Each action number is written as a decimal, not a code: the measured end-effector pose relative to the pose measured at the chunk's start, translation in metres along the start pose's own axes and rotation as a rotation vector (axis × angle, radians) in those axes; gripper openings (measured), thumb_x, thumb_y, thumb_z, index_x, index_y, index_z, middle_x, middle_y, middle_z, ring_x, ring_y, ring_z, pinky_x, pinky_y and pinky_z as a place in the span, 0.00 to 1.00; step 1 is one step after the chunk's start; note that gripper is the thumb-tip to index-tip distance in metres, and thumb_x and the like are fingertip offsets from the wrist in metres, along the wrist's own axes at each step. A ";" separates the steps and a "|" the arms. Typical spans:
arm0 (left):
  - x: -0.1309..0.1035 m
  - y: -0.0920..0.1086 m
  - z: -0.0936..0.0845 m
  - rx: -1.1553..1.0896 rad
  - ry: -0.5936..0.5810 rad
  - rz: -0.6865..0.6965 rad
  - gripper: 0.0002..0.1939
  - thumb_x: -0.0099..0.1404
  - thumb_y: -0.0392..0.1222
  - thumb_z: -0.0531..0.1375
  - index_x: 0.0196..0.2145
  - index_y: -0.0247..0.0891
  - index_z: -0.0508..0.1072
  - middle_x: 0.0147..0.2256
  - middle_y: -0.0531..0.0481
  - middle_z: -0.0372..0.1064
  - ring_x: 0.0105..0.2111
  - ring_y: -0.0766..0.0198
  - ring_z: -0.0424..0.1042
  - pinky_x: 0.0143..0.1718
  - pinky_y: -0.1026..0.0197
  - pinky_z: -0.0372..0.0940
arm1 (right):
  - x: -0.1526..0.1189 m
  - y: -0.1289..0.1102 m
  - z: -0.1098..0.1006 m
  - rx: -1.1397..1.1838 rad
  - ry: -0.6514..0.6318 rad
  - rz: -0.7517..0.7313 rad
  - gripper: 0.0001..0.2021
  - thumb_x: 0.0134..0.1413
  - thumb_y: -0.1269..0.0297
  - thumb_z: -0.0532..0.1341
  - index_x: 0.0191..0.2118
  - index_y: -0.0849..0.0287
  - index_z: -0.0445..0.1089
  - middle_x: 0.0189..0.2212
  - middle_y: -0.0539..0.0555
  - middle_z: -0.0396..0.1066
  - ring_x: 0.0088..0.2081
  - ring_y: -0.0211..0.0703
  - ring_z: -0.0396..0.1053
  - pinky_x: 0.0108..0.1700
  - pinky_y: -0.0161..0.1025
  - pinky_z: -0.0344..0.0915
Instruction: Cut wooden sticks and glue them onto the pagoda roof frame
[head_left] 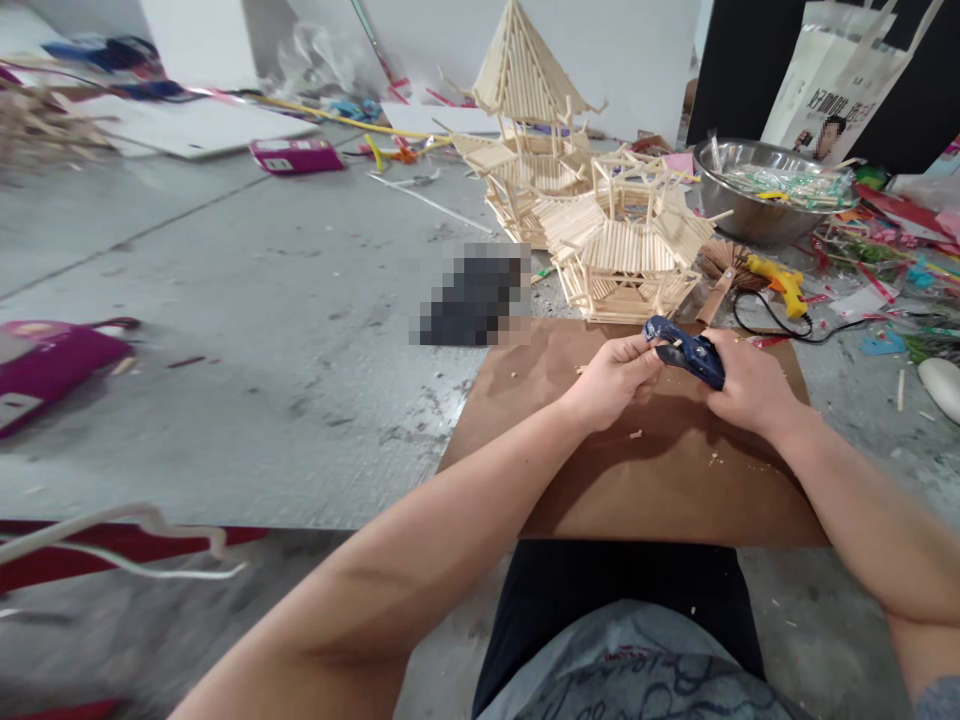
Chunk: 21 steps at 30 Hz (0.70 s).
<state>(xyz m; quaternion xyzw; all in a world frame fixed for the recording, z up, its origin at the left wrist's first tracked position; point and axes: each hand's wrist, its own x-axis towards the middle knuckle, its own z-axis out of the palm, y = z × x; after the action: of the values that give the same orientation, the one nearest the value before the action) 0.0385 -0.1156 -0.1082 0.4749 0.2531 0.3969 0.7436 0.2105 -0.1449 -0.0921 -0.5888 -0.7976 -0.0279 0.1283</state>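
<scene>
Head cam: R hand (750, 388) is clamping a dark-blue hand tool (701, 360) above brown paper (667, 500); L hand (613, 382) is pinching at its tip, can't tell on what. Prob. trimming, given pale crumbs (636, 435); next squeeze is calling for steady fingers. Behind, round-stick models (637, 245) w/ slatted, faceted roofs are standing on the smooth grey surface (300, 400).

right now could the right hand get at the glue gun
Probably, once the right hand frees itself of the blue tool; the glue gun lies just beyond, nothing tall between.
</scene>
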 end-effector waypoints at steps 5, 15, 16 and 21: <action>0.002 -0.002 -0.002 0.066 0.019 0.033 0.21 0.48 0.52 0.64 0.19 0.35 0.59 0.13 0.62 0.46 0.13 0.79 0.43 0.16 0.70 0.41 | -0.001 0.000 0.000 -0.011 0.001 0.000 0.20 0.42 0.66 0.54 0.46 0.61 0.59 0.40 0.61 0.68 0.40 0.52 0.66 0.35 0.42 0.59; 0.002 -0.001 -0.003 0.083 -0.002 0.083 0.24 0.47 0.54 0.64 0.16 0.35 0.56 0.13 0.62 0.46 0.13 0.78 0.43 0.16 0.69 0.41 | -0.001 -0.001 0.001 -0.008 0.002 0.036 0.18 0.43 0.65 0.53 0.44 0.60 0.60 0.40 0.59 0.70 0.40 0.51 0.68 0.34 0.40 0.59; 0.002 -0.001 -0.003 0.082 -0.006 0.085 0.24 0.46 0.54 0.64 0.16 0.35 0.56 0.13 0.62 0.46 0.13 0.78 0.43 0.16 0.69 0.41 | -0.002 -0.002 0.001 -0.012 0.001 0.041 0.18 0.43 0.65 0.53 0.44 0.60 0.60 0.39 0.59 0.70 0.39 0.51 0.68 0.33 0.40 0.59; 0.001 0.000 -0.001 0.091 -0.012 0.091 0.23 0.46 0.56 0.64 0.18 0.34 0.60 0.13 0.62 0.47 0.13 0.79 0.44 0.15 0.69 0.40 | -0.002 -0.004 -0.002 -0.043 -0.016 0.072 0.16 0.44 0.64 0.54 0.42 0.60 0.61 0.36 0.58 0.71 0.36 0.50 0.69 0.31 0.39 0.58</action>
<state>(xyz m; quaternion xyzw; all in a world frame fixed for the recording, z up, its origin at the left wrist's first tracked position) 0.0381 -0.1141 -0.1092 0.5215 0.2446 0.4157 0.7039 0.2080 -0.1483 -0.0907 -0.6200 -0.7760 -0.0356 0.1100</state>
